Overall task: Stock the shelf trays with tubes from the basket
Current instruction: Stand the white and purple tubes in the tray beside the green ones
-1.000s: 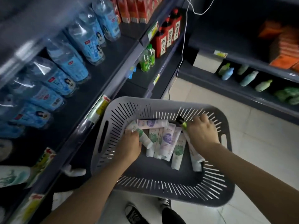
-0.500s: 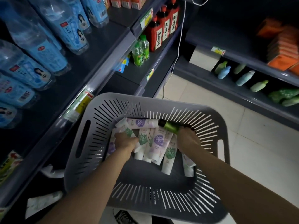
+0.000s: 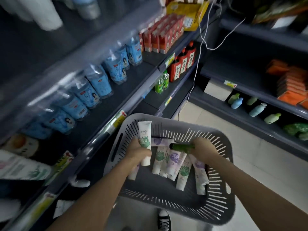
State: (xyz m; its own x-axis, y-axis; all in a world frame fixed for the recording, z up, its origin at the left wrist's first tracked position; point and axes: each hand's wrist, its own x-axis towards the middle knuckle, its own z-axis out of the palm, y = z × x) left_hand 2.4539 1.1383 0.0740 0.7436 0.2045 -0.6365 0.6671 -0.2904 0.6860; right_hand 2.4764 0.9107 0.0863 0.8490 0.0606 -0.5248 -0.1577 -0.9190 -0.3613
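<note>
A: What's different from a second ago?

B: Both hands were down among the tubes in the grey slotted basket [image 3: 221, 165]. Now the left hand [image 3: 137, 151] has closed around a white tube with green print [image 3: 145, 140] and raised it upright, so its flat crimped end stands above the basket's far rim. The right hand [image 3: 204, 150] is clamped on a dark green tube [image 3: 182, 146], held level just above the pile.

A: So each hand has one?

B: Yes, one each, both gripped. The view has also swung upward: more of the shelving shows on the left, with blue-labelled bottles [image 3: 98, 84], red cartons [image 3: 160, 39] and red bottles [image 3: 181, 64] further along.

A: And the rest of the stock?

B: Still in the basket. Several white tubes with green and purple print [image 3: 176, 162] lie side by side on its floor, roughly between the two forearms.

A: What does that mean for the job?

B: I'd judge the picking part of this round is done and carrying to the shelf comes next. Which tray they are meant for I cannot tell; the lower left shelf [image 3: 70, 164] is blurred, though pale packages [image 3: 25, 167] lie there. Plenty of tubes remain, so the stocking looks far from finished.
</note>
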